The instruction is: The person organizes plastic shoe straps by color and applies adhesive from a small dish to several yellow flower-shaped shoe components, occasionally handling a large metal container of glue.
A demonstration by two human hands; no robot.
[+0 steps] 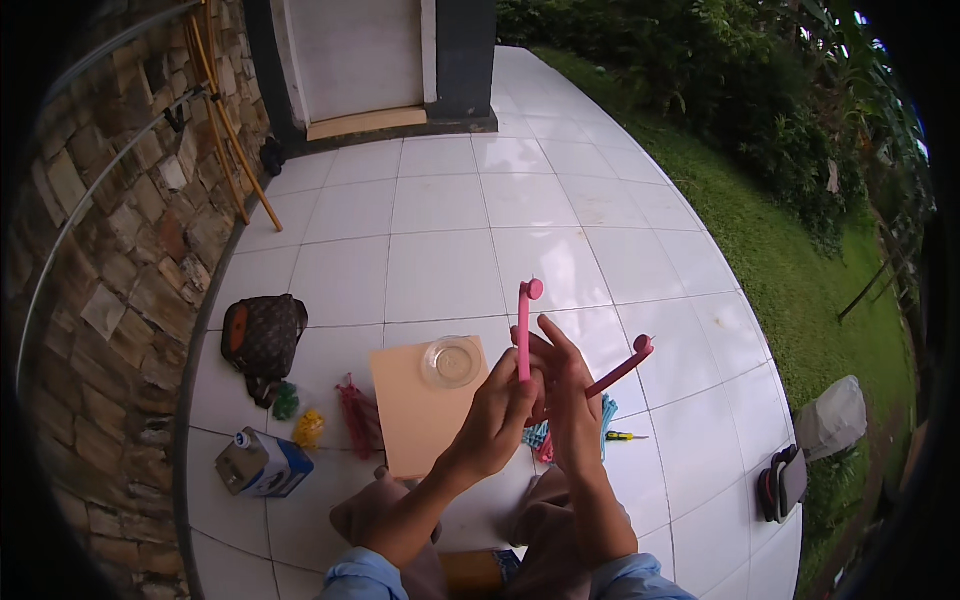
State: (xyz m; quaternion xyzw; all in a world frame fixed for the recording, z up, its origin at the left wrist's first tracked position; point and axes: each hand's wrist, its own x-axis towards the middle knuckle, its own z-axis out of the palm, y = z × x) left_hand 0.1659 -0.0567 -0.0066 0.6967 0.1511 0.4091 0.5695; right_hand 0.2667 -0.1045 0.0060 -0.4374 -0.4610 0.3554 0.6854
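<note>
Both my hands are raised close together above the floor. My left hand [493, 420] is closed around a light pink strip [523, 340] that stands upright, its top end rolled into a small coil. Beside it, my right hand [574, 415] holds a darker pink strip [615, 376], which slants up to the right and also ends in a coil. The lower parts of both strips are hidden by my fingers, so whether they join cannot be seen. Below my hands lie a tan board [415, 410] and a clear round dish [452, 362] on its far edge.
Left of the board are a red bundle [357, 415], a yellow bundle [309, 428], a green bundle [285, 401], a blue-and-white can [264, 464] and a brown bag [262, 338]. Blue strips [608, 412] and a yellow-handled cutter [622, 436] lie at right. A black case [783, 485] sits farther right.
</note>
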